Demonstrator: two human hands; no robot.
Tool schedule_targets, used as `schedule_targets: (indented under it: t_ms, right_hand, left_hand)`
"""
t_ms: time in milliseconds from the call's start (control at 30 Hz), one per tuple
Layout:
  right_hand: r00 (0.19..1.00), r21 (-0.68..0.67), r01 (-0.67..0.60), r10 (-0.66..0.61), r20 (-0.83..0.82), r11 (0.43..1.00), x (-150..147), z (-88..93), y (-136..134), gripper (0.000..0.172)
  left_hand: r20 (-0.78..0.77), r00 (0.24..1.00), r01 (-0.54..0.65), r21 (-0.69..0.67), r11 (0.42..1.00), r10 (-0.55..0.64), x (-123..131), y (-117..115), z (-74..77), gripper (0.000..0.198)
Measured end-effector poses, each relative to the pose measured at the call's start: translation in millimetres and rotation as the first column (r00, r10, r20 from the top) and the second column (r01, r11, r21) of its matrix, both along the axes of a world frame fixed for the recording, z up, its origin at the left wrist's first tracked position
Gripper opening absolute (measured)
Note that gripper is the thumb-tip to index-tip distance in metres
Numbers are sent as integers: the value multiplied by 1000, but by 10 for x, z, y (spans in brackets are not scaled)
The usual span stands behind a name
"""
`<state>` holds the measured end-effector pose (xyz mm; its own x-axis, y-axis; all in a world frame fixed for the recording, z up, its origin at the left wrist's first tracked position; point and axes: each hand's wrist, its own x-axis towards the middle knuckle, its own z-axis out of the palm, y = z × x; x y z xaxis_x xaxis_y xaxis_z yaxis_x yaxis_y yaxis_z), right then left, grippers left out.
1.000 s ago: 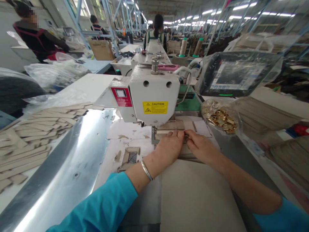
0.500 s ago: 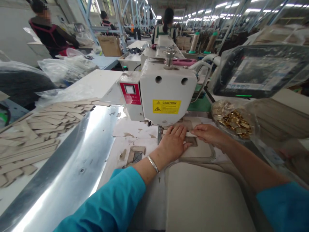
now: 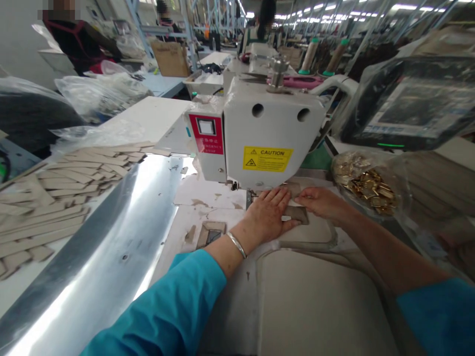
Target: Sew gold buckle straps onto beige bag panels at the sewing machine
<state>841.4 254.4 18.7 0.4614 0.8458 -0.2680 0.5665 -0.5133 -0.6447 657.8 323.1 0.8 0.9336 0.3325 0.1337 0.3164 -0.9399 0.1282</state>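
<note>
My left hand (image 3: 267,216), with a silver bangle on the wrist, lies flat with its fingers stretched over a beige fabric panel (image 3: 315,231) at the front of the sewing machine (image 3: 274,118). By its thumb is a small grey-brown piece (image 3: 300,215) on that panel. Just right of the left fingertips, my right hand (image 3: 321,201) is closed in a pinch low over the panel. What its fingertips hold is too small and hidden to make out. Nearer to me a larger beige panel (image 3: 319,301) lies on the worktop.
Many beige strips (image 3: 67,193) are heaped at the left, beside a shiny metal plate (image 3: 126,232). A plastic bag of gold-coloured metal fittings (image 3: 374,190) stands right of my right hand. Above it hangs a plastic-wrapped screen (image 3: 415,106). A person (image 3: 74,44) works at the far left.
The camera view has shifted slightly, so the machine appears farther right and higher. Both hands stay at the panel; the grey-brown piece by my left thumb shows a little more.
</note>
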Motion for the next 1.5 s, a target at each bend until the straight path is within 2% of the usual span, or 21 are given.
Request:
schedule_targets:
  t_ms: [133,233,400,533,600,767,833,900,967,1033,1100,1167,1200,1233,1300,1333,1400,1500]
  right_hand:
    - [997,9,38,-38,71,999,13,68,-18,23]
    - [998,-81,30,-25,60,996,28,136,-36,27]
    - [997,-183,-20,7,-72,983,104,181,-18,44]
    - [962,-228,-23,-41,-270,974,173,217,1,43]
    - [951,-253,-30,-51,-305,967,179,253,15,41]
    - [990,-338,-20,-28,-136,941,116,289,66,39]
    - [993,-324,-23,-16,-116,946,82,280,67,39]
    - [998,-291,-9,-7,-55,957,47,283,52,38]
    - [991,-239,-12,43,125,971,9,313,31,34]
    - [934,-159,-55,107,342,986,-32,366,10,29]
    - [901,-70,-84,106,420,994,-70,417,-14,26]
    - [969,0,-8,7,245,1000,-90,434,-43,25]
    - [995,22,59,-61,76,998,-90,425,-59,25]
    - [986,31,129,-125,-112,991,-83,405,-74,25]
    - [885,26,243,-211,-416,970,-52,348,-98,26]
    - [832,15,282,-237,-502,959,-34,318,-105,26]
    - [765,-13,334,-279,-580,942,-2,271,-108,25]
    - [729,-44,376,-326,-602,925,5,248,-97,23]
  left_hand:
    - [-23,999,29,-13,999,-29,1,34,-1,74]
    - [-24,999,30,-18,999,-31,6,41,4,71]
    - [-21,999,27,-35,999,-28,16,41,-10,72]
    - [6,999,34,-21,999,-34,6,38,-19,72]
    - [21,999,33,-8,999,-32,0,36,-19,71]
    - [22,999,38,-3,999,-38,1,38,-26,70]
    - [29,999,38,-3,999,-38,5,41,-38,71]
    - [27,999,35,-7,999,-35,10,44,-52,71]
    - [20,999,34,-9,999,-34,14,45,-63,72]
    - [27,999,35,-3,999,-35,17,45,-72,72]
    - [42,999,34,6,999,-34,19,45,-78,72]
    - [49,998,31,10,999,-32,20,45,-77,72]
    - [45,998,32,10,999,-32,20,46,-74,72]
    - [38,999,33,8,999,-33,20,46,-68,72]
    - [13,999,33,0,999,-33,20,47,-53,73]
    - [2,999,32,-4,999,-32,20,48,-46,73]
    - [-7,999,31,-5,999,-31,22,48,-38,72]
    - [3,999,40,8,999,-40,27,50,-43,72]
